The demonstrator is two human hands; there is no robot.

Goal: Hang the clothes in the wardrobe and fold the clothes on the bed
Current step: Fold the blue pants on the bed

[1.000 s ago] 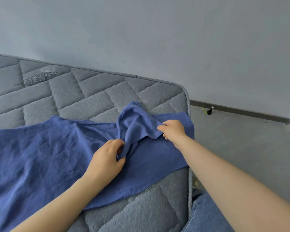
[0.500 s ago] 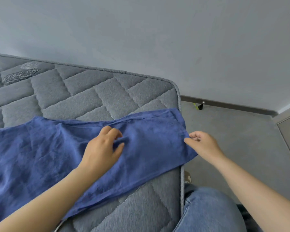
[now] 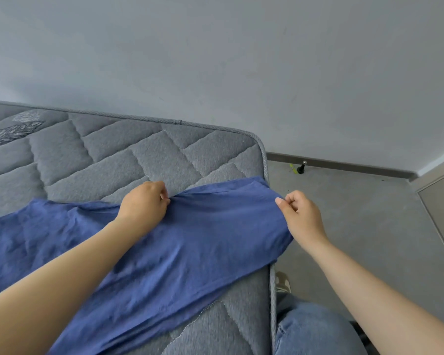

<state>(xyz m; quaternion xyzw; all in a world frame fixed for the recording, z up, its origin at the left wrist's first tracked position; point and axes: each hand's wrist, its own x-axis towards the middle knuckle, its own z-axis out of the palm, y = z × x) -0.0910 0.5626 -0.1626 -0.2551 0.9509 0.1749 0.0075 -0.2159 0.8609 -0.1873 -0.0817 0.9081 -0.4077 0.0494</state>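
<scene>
A blue garment (image 3: 180,249) lies spread across the grey quilted mattress (image 3: 128,155), reaching from the left edge of view to the bed's right edge. My left hand (image 3: 144,203) pinches the garment's far edge, bunching the cloth into a small ridge. My right hand (image 3: 300,213) pinches the garment's right end, just past the mattress edge, with the fingers curled in. The cloth between the two hands is pulled fairly flat. No wardrobe or hanger is in view.
A plain grey wall rises behind the bed. Right of the mattress is bare grey floor (image 3: 356,226) with a dark skirting board and a small door stopper (image 3: 301,167). My jeans-clad leg (image 3: 315,331) and a shoe (image 3: 282,281) stand beside the bed.
The raised fold of cloth has been laid flat. My left hand slid from the middle of the garment to its far edge and pinched it; my right hand moved to the right end and took hold.
</scene>
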